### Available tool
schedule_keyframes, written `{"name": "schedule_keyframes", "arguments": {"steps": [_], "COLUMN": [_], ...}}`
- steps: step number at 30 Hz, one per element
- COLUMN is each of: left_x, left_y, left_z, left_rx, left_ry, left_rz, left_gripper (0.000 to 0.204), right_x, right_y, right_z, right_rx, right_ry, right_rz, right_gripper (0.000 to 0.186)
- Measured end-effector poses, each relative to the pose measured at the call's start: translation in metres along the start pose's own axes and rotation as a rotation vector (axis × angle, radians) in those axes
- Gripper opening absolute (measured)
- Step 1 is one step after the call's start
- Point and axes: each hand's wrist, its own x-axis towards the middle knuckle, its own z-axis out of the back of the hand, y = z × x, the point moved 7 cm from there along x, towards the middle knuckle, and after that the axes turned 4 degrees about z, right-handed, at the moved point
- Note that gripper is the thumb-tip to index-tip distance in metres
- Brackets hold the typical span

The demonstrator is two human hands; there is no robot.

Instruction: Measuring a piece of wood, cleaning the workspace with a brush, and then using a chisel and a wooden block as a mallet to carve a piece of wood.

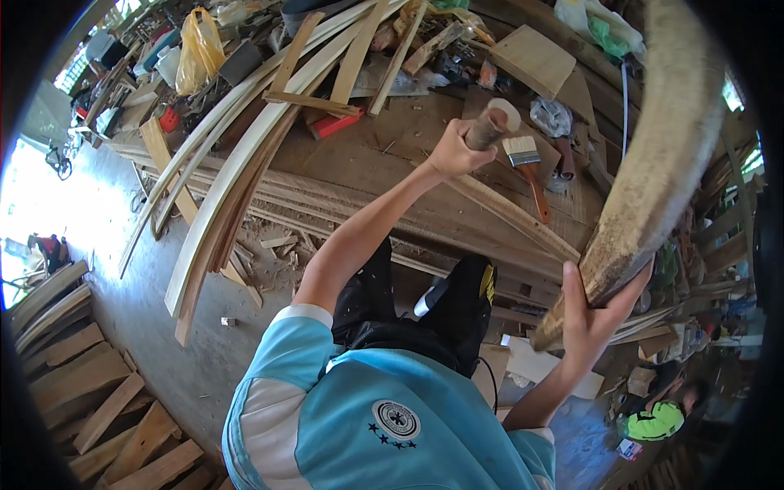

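My left hand (459, 152) is closed around a short brown cylinder (487, 132) with a pale round end, held above the workbench (359, 184). I cannot make out if it is a roll or a handle. A long, thick, curved, tusk-shaped piece (653, 175), pale and brown like wood, rises at the right. My right hand (600, 314) grips it near its narrow lower end, thumb along the near side and the other fingers partly hidden. Beside my left hand lies a flat paintbrush (529, 173) with a brown handle. A thin wooden strip (518, 216) lies between my hands.
Long curved wood strips (245, 188) overhang the bench's left side. A red box (335, 124), a flat board (532, 61) and a yellow bag (200, 53) lie at the back. Planks (106, 408) are stacked at lower left. A person in bright yellow-green (656, 420) is at lower right.
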Motion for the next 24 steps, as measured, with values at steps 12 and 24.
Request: {"name": "schedule_keyframes", "arguments": {"steps": [12,24], "left_x": [0.002,-0.003], "left_y": [0.016,0.011], "left_z": [0.012,-0.035], "left_rx": [-0.089,0.189], "left_ry": [-0.078,0.237], "left_rz": [0.169,-0.132], "left_gripper": [0.017,0.026], "right_x": [0.002,-0.009], "right_y": [-0.004,-0.004], "right_z": [-0.011,-0.014], "right_rx": [0.141,-0.006], "right_ry": [0.271,0.331], "right_rz": [-0.04,0.015], "right_gripper": [0.073,0.072]}}
